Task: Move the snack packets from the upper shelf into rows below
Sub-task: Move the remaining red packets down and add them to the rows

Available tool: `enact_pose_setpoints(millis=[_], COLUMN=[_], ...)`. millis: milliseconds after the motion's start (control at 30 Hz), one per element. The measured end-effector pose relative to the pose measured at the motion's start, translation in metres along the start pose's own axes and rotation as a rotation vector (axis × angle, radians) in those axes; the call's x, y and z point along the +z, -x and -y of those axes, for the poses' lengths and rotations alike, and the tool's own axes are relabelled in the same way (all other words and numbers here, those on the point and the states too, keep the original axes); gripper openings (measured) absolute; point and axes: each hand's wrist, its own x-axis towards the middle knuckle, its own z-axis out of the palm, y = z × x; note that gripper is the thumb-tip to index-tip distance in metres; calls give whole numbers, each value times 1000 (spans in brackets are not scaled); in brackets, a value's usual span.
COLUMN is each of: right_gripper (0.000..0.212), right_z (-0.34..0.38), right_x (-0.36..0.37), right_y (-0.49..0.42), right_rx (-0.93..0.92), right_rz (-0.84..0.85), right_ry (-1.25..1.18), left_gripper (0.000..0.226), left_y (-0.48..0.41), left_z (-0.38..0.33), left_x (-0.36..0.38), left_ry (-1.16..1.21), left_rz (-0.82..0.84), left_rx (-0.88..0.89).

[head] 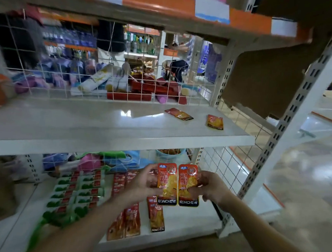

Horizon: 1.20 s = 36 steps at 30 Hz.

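Snack packets (pixel 168 184) side by side, gripped between hands (pixel 141 185)

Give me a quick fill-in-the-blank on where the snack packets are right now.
The number of loose packets lying on the upper shelf is ____.
The left hand and right hand hold two orange packets side by side, each printed ____ at the bottom.
The leftmost packets on the lower shelf are mostly ____ in colour.
Missing words: two; KONCHEW; green.
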Motion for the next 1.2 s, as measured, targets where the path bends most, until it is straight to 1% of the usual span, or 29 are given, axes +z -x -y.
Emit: enact_pose_setpoints(millis=[67,100,233,433,600,733,900,1067,1200], right_gripper=[31,31,30,31,32,34,31,34,33], right_z=[-14,-21,-42,-76,-104,-123,-154,-173,-202], right_x=[6,9,23,36,46,55,66,63,60], right_y=[-11,-17,-40,-80,-114,-144,-178,-209,-214], right_rx=[36,53,110,183,218,228,252,253,281], right_rz=[2,11,45,52,76,86,81,90,31], right_ry=[4,-7,-11,27,58,71,85,116,94], left_gripper=[99,101,90,83,87,87,84,85,86], left_y=[-6,-10,-26,-55,-77,-97,-123,-150,-168], left_z=[14,22,48,82,107,134,170,196,214], left_x=[1,2,4,5,3,3,9,21,39], left_ry=[28,30,26,-70,-177,-230,-253,-307,-345], left_rz=[11,15,47,34,84,78,100,92,46], left_rx=[-7,-12,-55,-79,-89,-93,-86,-83,-100])
